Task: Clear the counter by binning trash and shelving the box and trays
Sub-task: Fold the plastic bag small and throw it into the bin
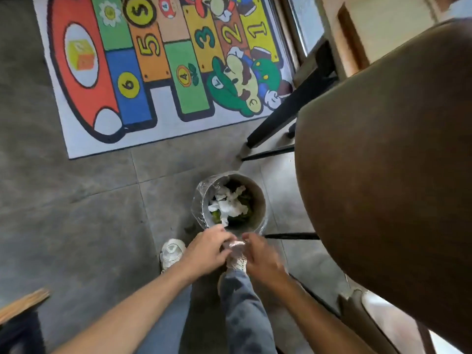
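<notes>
Grey floor tiles fill the view, with a bright hopscotch rug spread across the top and a brown chair back looming large on the right. Down below sits the small round bin, lined with a clear bag and already holding white crumpled paper and something green. Right at its near rim, both hands meet over one small piece of clear plastic wrap. The left hand has its fingers curled onto the wrap from one side, the right hand pinches it from the other, and between them the piece looks bunched up. It hangs just short of the bin's opening, above a white shoe and a jeans leg.

By the look of it this scrap is feather-light, soft and crinkly, the kind that clings to fingers and springs open again. Best to hold it balled tight in the fingertips, carry it right over the opening and shake it free, or it may drift onto the floor. No desk, box or trays in sight here.
</notes>
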